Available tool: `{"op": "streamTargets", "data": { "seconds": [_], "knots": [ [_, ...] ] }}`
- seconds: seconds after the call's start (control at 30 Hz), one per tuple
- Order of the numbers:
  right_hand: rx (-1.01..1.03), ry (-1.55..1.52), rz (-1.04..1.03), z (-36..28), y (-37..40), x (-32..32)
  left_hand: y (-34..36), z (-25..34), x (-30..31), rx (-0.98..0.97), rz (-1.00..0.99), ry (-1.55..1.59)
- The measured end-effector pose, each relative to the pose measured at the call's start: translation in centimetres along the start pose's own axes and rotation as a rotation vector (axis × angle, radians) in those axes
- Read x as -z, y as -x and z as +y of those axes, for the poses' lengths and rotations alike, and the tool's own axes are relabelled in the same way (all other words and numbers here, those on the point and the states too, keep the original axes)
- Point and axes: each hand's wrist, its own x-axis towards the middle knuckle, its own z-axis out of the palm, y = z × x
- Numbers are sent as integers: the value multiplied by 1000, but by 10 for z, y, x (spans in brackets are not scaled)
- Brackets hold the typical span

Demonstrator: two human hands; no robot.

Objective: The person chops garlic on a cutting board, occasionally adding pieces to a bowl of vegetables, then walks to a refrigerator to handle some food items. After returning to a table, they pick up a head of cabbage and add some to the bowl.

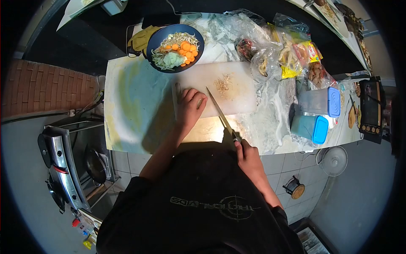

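A white cutting board point(241, 95) lies on the marble-patterned table. My left hand point(193, 105) rests on its left part, fingers curled in and pressed together; whatever they hold, if anything, is hidden. In my right hand point(248, 158), near the table's front edge, is the handle of a long knife point(219, 111). The blade slants up and left across the board, its tip a little right of my left fingers. Small brownish chopped bits point(223, 84) lie on the board beyond the tip. A dark bowl point(157, 39) behind the board holds bean sprouts, sliced carrots point(186, 47) and something pale green.
Plastic bags of food point(270, 55) crowd the back right. Two blue-lidded containers point(315, 101) point(311, 128) stand at the right. An olive-green cloth point(141, 40) lies beside the bowl. A stove point(63, 165) is at the left, a small stool point(293, 187) on the floor at right.
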Motion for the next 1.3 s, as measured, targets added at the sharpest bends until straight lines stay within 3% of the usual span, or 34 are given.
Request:
{"op": "streamTargets", "data": {
  "seconds": [0.9,1.3],
  "knots": [
    [13,168,49,7,-14,-7,-2,-2,1,3,-12,3],
    [-37,-160,121,21,-7,10,0,-1,14,3,-75,14]
  ]
}}
